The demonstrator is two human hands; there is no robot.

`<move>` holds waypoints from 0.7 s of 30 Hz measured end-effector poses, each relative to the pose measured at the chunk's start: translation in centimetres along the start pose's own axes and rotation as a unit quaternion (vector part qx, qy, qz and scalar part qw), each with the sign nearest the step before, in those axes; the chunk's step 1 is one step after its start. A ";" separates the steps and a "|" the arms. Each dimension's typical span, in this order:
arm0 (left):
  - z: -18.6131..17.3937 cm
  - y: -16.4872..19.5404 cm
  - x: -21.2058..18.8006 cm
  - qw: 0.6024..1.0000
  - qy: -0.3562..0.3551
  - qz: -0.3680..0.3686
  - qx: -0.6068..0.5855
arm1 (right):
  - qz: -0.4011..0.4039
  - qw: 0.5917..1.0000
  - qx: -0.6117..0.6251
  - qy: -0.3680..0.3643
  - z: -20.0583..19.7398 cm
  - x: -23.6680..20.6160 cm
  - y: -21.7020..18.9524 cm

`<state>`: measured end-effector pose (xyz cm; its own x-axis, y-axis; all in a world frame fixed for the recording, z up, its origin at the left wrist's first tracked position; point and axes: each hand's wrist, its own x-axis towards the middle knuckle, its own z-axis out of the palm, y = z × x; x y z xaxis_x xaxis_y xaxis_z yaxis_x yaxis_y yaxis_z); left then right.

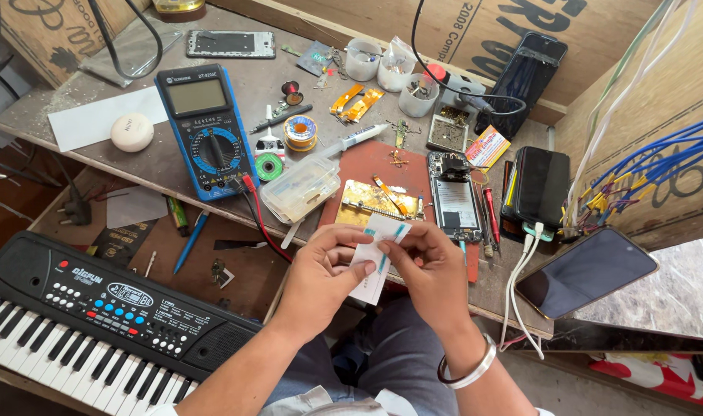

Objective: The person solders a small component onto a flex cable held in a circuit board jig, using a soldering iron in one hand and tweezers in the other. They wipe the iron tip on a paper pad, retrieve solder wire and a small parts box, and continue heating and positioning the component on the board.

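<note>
Fingers (344, 245) of both hands pinching a small white packet (376, 258), above the cluttered workbench (174, 166)

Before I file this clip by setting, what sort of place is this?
Most likely a small phone repair bench. An opened smartphone lies on the worktable beside a blue digital multimeter and a solder spool, while both hands hold a small white sheet with teal tabs.

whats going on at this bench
A person holds a small white packet with teal markings in both hands, left hand and right hand pinching it above the bench edge. Just beyond lie an opened phone on a red mat and a blue multimeter.
</note>
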<state>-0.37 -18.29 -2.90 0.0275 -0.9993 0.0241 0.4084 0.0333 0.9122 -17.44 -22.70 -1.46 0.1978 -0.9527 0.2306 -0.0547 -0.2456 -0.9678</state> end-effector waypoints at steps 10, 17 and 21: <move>-3.5 -0.7 -4.8 0.996 0.059 -0.029 -0.058 | 0.054 0.996 0.008 -0.069 0.7 -0.1 -0.1; -7.6 0.8 -7.1 0.973 0.135 0.029 -0.183 | -0.293 0.876 -0.345 -0.170 6.1 0.6 -1.5; -8.0 2.4 -6.8 0.974 0.113 -0.011 -0.194 | -0.319 0.851 -0.387 -0.158 8.8 0.9 -0.7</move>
<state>7.77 -11.31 -4.14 0.1972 -0.9725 -0.1239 0.7243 0.0593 0.6870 -8.57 -21.79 -1.46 0.6748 -0.5165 0.5272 -0.4422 -0.8549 -0.2715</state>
